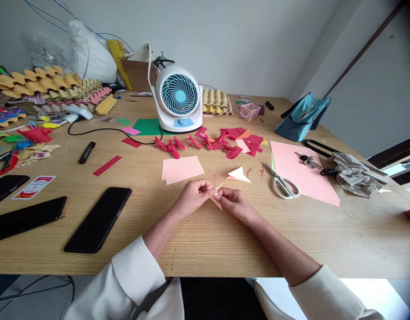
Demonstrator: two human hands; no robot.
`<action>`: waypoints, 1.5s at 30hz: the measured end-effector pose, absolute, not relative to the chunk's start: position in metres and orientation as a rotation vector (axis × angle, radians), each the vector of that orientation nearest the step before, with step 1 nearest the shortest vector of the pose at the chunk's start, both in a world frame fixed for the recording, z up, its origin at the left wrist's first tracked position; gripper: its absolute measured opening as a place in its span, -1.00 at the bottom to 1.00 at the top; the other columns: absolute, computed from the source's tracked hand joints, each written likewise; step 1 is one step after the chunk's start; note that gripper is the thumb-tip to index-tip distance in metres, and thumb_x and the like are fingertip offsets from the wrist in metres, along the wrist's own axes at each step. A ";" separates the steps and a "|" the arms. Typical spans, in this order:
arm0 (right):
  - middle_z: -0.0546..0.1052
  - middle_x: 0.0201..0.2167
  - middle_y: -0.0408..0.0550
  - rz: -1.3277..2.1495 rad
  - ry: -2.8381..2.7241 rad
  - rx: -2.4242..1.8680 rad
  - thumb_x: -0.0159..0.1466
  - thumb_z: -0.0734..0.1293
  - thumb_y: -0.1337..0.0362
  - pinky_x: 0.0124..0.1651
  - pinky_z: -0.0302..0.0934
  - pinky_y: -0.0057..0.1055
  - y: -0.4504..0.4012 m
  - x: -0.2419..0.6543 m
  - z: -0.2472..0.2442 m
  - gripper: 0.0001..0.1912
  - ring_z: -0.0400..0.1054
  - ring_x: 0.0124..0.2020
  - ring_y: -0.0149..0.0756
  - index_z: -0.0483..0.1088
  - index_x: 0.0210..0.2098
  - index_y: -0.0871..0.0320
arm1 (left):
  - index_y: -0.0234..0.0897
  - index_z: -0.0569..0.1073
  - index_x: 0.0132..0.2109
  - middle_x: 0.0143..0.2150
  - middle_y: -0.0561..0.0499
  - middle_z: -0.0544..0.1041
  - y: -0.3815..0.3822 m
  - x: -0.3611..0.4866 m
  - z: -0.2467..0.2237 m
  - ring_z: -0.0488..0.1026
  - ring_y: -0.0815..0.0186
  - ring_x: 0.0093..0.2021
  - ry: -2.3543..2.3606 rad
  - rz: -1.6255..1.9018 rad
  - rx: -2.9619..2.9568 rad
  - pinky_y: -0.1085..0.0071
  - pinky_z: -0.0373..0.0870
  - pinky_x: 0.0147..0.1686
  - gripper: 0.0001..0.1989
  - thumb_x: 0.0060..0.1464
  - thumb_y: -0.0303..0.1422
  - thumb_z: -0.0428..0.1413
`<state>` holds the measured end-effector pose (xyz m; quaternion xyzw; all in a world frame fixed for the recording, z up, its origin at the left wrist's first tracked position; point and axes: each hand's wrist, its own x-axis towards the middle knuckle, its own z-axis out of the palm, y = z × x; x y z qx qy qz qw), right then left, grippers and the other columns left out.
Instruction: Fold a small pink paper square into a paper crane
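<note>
Both of my hands meet over the near middle of the table, pinching a small folded piece of pale pink paper (217, 202). My left hand (195, 196) grips it from the left with thumb and fingertips. From the other side my right hand (237, 205) holds it, fingers curled and closed. The paper's middle is hidden behind the fingertips. Just beyond my right hand lies a folded pale paper piece (239, 174) with pointed corners. Flat pink paper rectangles (183, 170) lie beyond my left hand. White-handled scissors (283, 185) rest to the right.
Behind the papers, red folded paper pieces (208, 142) spread before a white fan (180, 100). Pink sheets (307, 178) with keys (310, 161) lie right, near a blue bag (303, 118). Several phones, including a black phone (98, 220), lie left. Egg trays (48, 86) are stacked far left.
</note>
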<state>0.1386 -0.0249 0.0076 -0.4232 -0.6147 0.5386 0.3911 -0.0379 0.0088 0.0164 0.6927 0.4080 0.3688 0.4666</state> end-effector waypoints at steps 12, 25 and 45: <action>0.25 -0.63 -0.24 1.276 -1.557 -1.058 0.18 0.39 -0.11 -0.48 -0.06 -0.45 -0.025 0.135 -0.005 -0.52 0.03 -0.58 -0.47 0.27 -0.56 0.15 | -0.33 0.43 -0.46 -0.52 0.09 0.41 0.005 -0.033 0.017 0.28 0.42 -0.49 1.021 0.890 1.710 0.49 0.18 -0.46 -0.69 0.04 -0.16 0.20; 0.20 -0.58 -0.25 1.344 -1.606 -1.110 0.16 0.37 -0.16 -0.47 -0.13 -0.44 -0.023 0.140 0.001 -0.51 -0.02 -0.54 -0.47 0.32 -0.48 0.17 | -0.34 0.46 -0.43 -0.48 0.05 0.49 0.012 -0.039 0.019 0.36 0.39 -0.46 1.065 0.948 1.663 0.48 0.25 -0.43 -0.75 0.05 -0.23 0.18; 0.28 -0.60 -0.21 1.300 -1.580 -1.122 0.22 0.32 -0.14 -0.47 -0.09 -0.45 -0.023 0.137 -0.006 -0.51 0.04 -0.55 -0.47 0.35 -0.50 0.19 | -0.35 0.45 -0.46 -0.45 -0.02 0.54 0.006 -0.034 0.018 0.43 0.38 -0.41 1.001 0.973 1.276 0.51 0.28 -0.46 -0.64 -0.07 -0.12 0.28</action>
